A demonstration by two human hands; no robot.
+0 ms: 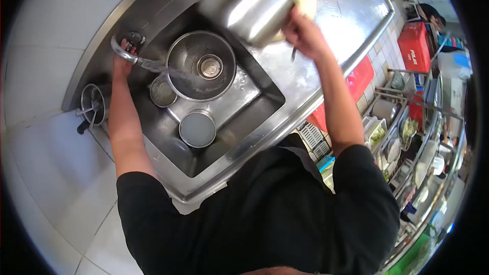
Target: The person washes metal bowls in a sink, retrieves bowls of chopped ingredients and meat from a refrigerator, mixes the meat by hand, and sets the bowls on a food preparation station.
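Steel pot [247,7] at upper centre of frame, long axis apparently lower left to upper right; it lies up-left of the right hand [304,33], the nearer, which grasps its right side. Left hand [121,62] at faucet [131,59], upper left; grip cannot be told. Water runs into bowl [179,58] below.

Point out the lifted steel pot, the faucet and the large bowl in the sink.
Steel pot [248,7]: head view, outer side wall.
Faucet [124,55]: head view, curved spout.
Large bowl [189,51]: head view, inner wall.
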